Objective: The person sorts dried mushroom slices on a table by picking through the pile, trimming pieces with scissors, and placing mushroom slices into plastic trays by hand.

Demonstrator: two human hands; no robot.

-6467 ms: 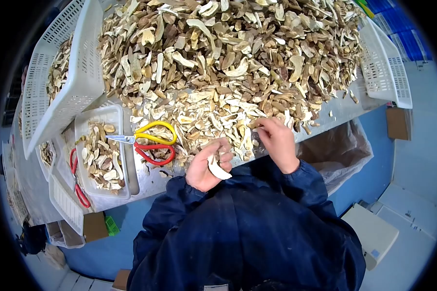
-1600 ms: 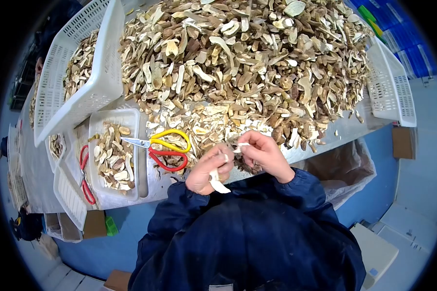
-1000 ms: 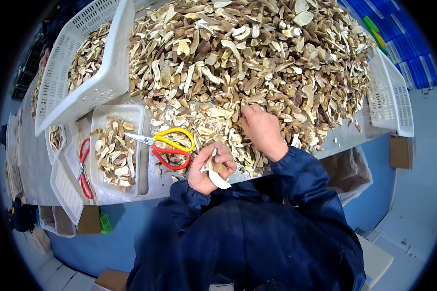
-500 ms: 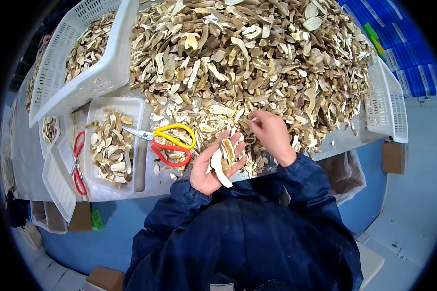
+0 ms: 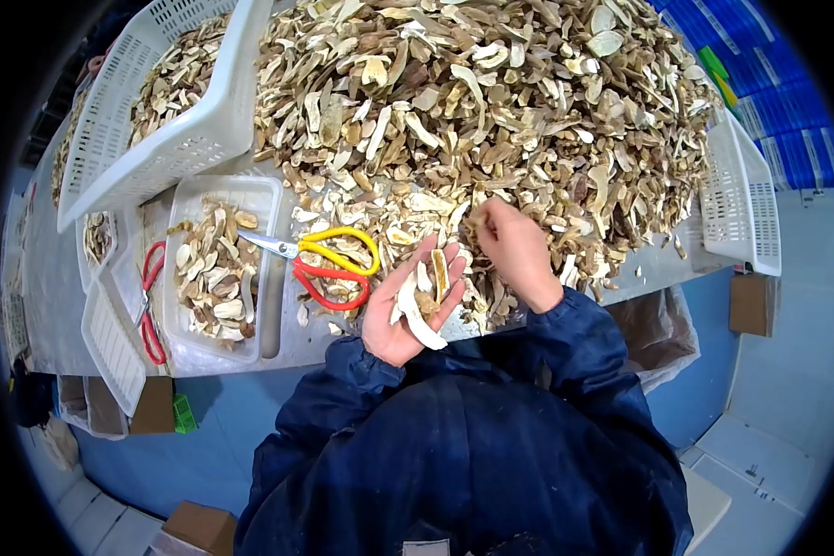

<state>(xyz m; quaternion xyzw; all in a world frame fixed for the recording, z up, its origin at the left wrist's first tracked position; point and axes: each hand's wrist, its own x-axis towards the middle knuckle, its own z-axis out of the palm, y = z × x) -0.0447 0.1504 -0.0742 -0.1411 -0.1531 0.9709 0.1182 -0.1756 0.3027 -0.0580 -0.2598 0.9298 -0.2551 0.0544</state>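
Observation:
Palm up, my left hand [image 5: 394, 320] cradles several dried mushroom slices [image 5: 417, 313], pale with brown edges, one long and curved. My right hand [image 5: 517, 250] is bent over the near edge of the mushroom pile [image 5: 491, 102], thumb and fingers pinched together. What lies between those fingertips is too small to make out. Just left of my left hand lie scissors with one yellow and one red handle [image 5: 338, 269], blades resting over the rim of a clear plastic tray [image 5: 271, 199]. That tray holds more mushroom slices [image 5: 215, 278].
A white slotted basket [image 5: 171, 139] with mushroom slices stands at the left. Red-handled scissors [image 5: 148, 306] lie beside the tray, near a white lid-like tray [image 5: 113, 347]. Another white basket [image 5: 741, 199] stands at the right table edge, above a lined bin [image 5: 658, 338].
My right hand has moved slightly down and left at the pile, its fingers curled closer. The slices in my left palm have shifted and spread apart a little.

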